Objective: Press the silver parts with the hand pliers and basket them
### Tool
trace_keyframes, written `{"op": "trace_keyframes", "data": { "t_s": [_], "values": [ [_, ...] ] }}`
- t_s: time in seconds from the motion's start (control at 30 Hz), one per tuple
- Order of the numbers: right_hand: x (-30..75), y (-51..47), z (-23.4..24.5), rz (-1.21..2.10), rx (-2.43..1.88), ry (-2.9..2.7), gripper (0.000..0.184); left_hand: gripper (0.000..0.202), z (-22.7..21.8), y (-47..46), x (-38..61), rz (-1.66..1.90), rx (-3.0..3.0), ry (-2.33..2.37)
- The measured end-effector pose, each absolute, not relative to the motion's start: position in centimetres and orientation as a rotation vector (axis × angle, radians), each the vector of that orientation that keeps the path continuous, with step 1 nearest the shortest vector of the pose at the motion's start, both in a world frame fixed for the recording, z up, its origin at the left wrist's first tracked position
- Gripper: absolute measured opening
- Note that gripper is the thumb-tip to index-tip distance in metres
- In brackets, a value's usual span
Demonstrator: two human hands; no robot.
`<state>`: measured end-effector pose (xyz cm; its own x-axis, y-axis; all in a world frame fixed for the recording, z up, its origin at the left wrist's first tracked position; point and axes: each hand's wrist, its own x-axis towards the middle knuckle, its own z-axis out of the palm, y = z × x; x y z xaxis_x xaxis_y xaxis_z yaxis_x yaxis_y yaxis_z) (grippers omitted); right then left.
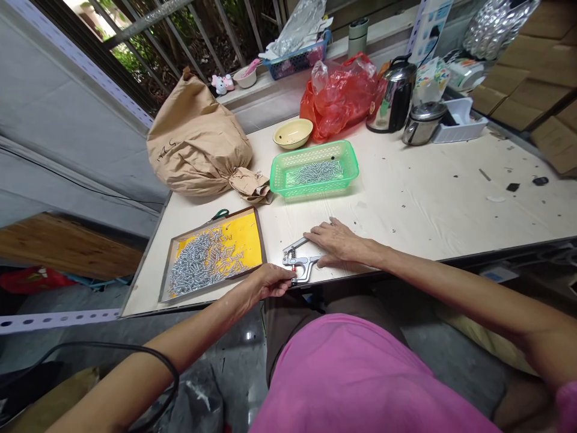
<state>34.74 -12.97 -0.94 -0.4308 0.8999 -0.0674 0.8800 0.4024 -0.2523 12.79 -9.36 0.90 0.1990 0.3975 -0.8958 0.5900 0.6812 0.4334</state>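
Observation:
At the table's front edge lies a silver metal hand tool (301, 264), shaped like pliers, with a spring and two handles. My right hand (340, 242) is around its handles, fingers over the upper one and thumb by the lower one. My left hand (274, 280) is pinched closed at the tool's jaw end, next to a small red part; whatever sits between the fingertips is too small to make out. Left of the tool, a shallow tray (262, 243) with a yellow bottom holds many small silver metal pins (198, 264).
Beyond my hands stands a green plastic basket (277, 180) with more metal pieces. Around it are a brown paper sack (196, 141), a yellow bowl (293, 133), a red plastic bag (338, 99), a kettle (396, 90) and a metal pot (421, 126). Green-handled scissors (220, 214) lie behind the tray.

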Motion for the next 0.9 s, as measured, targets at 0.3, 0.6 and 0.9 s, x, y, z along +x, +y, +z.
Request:
{"op": "trace_keyframes", "data": {
  "t_s": [0.3,0.6,0.9],
  "values": [
    [34.6,-14.7,-0.2,0.420,-1.623,-2.456,0.055,0.029,1.3,-11.8,11.4,0.041,1.458,1.494],
    [34.7,-14.9,-1.4,0.407,-1.646,-2.409,0.075,0.074,-0.1,-10.8,13.8,0.073,2.666,0.984],
    [34.2,-14.7,0.3,0.440,-1.826,-2.425,0.045,0.064,0.7,-8.7,16.3,-0.198,2.787,0.828]
  ]
}}
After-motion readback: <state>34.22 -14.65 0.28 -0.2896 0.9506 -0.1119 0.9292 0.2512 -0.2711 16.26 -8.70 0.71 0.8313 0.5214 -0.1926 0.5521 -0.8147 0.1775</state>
